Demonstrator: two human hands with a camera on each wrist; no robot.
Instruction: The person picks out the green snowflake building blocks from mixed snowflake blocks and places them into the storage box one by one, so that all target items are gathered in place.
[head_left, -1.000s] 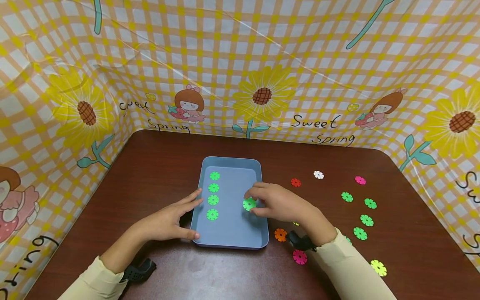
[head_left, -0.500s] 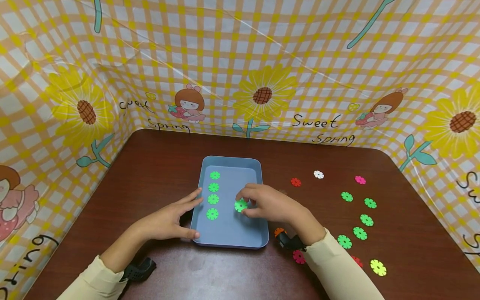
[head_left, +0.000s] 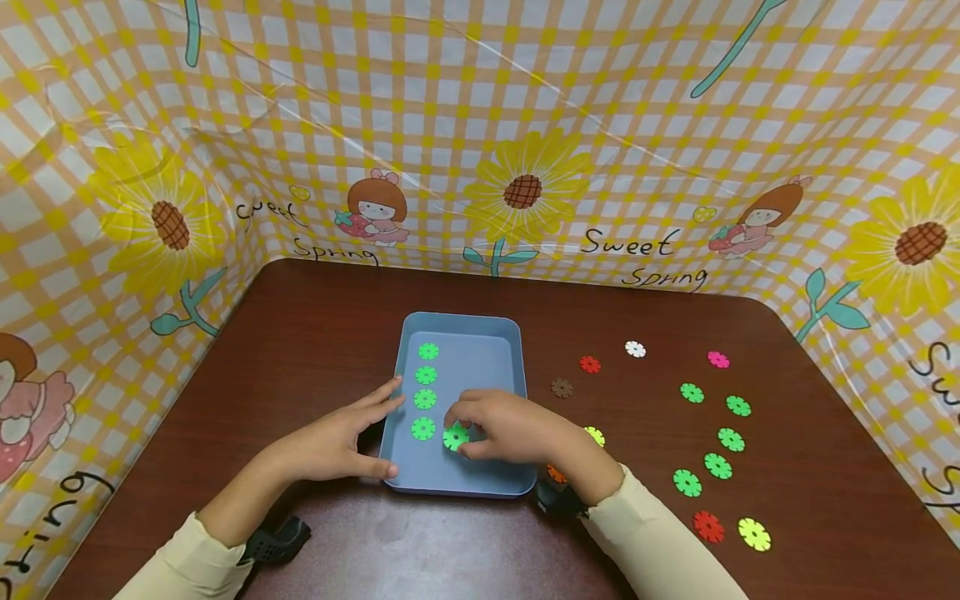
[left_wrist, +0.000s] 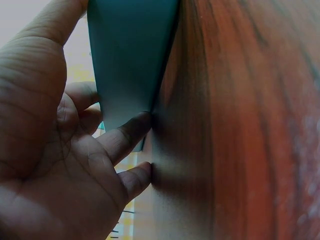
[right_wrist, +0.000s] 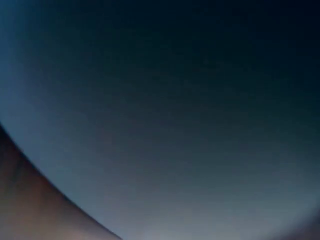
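Observation:
In the head view, a blue tray (head_left: 474,358) lies on the table with several green notched plastic discs (head_left: 425,399) in a column along its left side. My right hand (head_left: 510,427) reaches over the tray's right wall and pinches another green disc (head_left: 453,438) between thumb and fingers, low in the tray, just right of the column's nearest disc. At the tray's left wall rests my left hand (head_left: 337,437), fingers spread and thumb at the rim. The left wrist view shows its fingers against the tray's outer wall (left_wrist: 130,60). A dark blue-grey surface fills the right wrist view, hiding that hand.
Right of the tray, loose discs are scattered on the brown table (head_left: 615,317): several green ones (head_left: 717,466), red discs (head_left: 708,526), a white disc (head_left: 635,349), a brown disc (head_left: 562,388) and yellow discs (head_left: 753,534). A checked cloth (head_left: 435,108) rises behind the table.
My right hand has carried the green disc leftward across the tray, then toward the near side, close to the column. My left hand has stayed at the tray's left wall.

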